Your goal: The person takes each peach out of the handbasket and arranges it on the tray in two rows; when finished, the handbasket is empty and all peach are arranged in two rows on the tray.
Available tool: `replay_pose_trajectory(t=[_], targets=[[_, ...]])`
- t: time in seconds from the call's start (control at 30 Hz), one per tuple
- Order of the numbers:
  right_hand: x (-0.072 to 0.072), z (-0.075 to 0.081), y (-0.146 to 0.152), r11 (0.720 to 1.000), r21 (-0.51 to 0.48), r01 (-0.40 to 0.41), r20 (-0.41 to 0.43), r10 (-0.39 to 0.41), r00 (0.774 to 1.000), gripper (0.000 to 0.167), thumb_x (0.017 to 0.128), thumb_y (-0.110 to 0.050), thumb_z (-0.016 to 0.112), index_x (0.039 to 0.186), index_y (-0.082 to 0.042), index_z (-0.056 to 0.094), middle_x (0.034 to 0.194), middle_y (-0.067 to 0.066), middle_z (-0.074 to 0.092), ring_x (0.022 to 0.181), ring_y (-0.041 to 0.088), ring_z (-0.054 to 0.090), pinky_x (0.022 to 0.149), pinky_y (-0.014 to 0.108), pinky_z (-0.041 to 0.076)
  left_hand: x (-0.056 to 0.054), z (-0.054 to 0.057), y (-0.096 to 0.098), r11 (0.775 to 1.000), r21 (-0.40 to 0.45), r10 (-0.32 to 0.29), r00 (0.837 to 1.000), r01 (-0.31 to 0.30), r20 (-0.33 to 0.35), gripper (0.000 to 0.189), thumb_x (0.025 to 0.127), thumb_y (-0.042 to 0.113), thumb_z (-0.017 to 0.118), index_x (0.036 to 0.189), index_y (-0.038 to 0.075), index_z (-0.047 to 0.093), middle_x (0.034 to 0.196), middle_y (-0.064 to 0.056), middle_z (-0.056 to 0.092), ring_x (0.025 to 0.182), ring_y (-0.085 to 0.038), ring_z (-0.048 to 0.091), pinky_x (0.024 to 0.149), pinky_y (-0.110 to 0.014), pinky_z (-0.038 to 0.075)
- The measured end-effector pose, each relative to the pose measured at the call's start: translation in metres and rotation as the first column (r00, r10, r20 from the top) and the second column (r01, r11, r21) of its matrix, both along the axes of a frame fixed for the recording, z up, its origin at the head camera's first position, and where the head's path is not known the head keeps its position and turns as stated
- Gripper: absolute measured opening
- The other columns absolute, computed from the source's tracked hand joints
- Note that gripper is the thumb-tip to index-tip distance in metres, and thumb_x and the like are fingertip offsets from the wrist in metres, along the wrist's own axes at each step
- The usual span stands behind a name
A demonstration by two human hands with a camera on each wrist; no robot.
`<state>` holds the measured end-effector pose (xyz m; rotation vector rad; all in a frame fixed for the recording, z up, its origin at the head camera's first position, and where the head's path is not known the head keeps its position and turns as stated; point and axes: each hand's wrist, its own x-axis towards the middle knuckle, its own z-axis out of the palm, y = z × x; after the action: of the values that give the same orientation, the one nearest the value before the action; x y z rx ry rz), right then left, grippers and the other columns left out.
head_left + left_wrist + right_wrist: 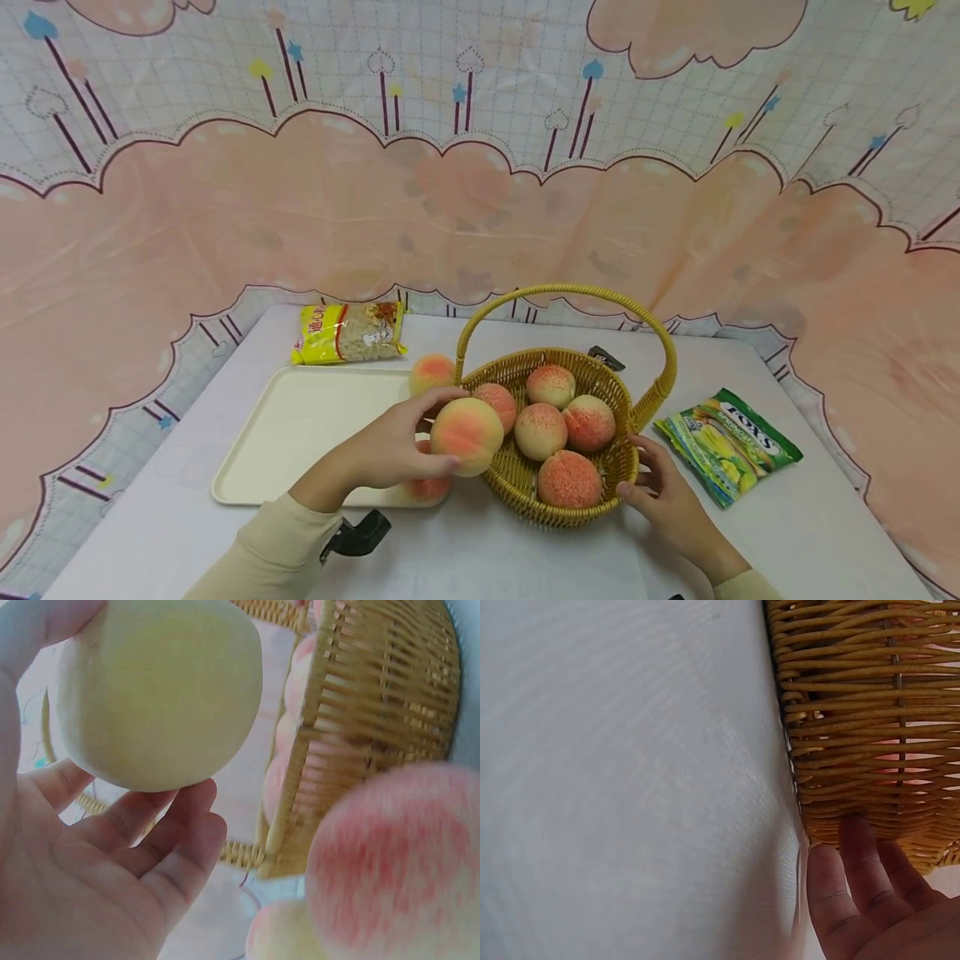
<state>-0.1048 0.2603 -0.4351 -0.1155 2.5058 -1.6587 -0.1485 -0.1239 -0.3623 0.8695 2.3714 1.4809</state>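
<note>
A yellow-pink peach [467,437] is held between the thumb and fingers of my left hand [390,442], raised over the left rim of the wicker basket [517,492]. In the left wrist view, the fingertips support the pale underside of this peach [161,690]. Several redder peaches [570,479] lie inside the basket. My right hand [671,500] holds the basket's right side, its thumb at the rim. From the right wrist, its fingers [866,866] touch the woven outer wall. Partly hidden by the left hand, a red peach [427,487] sits on the cream tray [300,433].
Another peach [431,372] is at the tray's back right corner. Behind the tray lies a yellow food packet [349,333]. A green Fox's candy bag [731,446] is right of the basket. A small black object [606,358] lies behind the basket, whose tall handle [562,289] arches upward.
</note>
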Motion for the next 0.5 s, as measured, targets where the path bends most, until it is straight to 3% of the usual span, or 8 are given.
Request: replay_pose_trajectory(t=[0.17, 0.5], targets=[[0.000, -0.001, 0.000, 1.000, 0.009, 0.006, 0.006, -0.006, 1.000, 0.065, 0.100, -0.013, 0.062, 0.153, -0.008, 0.026, 0.148, 0.035, 0.035, 0.113, 0.034, 0.058, 0.082, 0.030, 0.053, 0.002, 0.001, -0.020, 0.998, -0.034, 0.056, 0.995, -0.059, -0.087, 0.067, 0.082, 0.026, 0.079, 0.141, 0.013, 0.051, 0.114, 0.000, 0.062, 0.105, -0.019, 0.058, 0.090, -0.035, 0.050], [0.000, -0.002, -0.001, 1.000, 0.024, 0.019, 0.023, -0.019, 1.000, 0.065, 0.100, -0.015, 0.063, 0.154, -0.008, 0.026, 0.148, 0.034, 0.036, 0.114, 0.033, 0.057, 0.084, 0.033, 0.053, 0.003, -0.004, -0.055, 0.985, -0.042, 0.161, 0.982, -0.166, -0.097, 0.067, 0.084, 0.022, 0.080, 0.141, 0.006, 0.049, 0.119, -0.005, 0.061, 0.105, -0.024, 0.059, 0.089, -0.034, 0.052]])
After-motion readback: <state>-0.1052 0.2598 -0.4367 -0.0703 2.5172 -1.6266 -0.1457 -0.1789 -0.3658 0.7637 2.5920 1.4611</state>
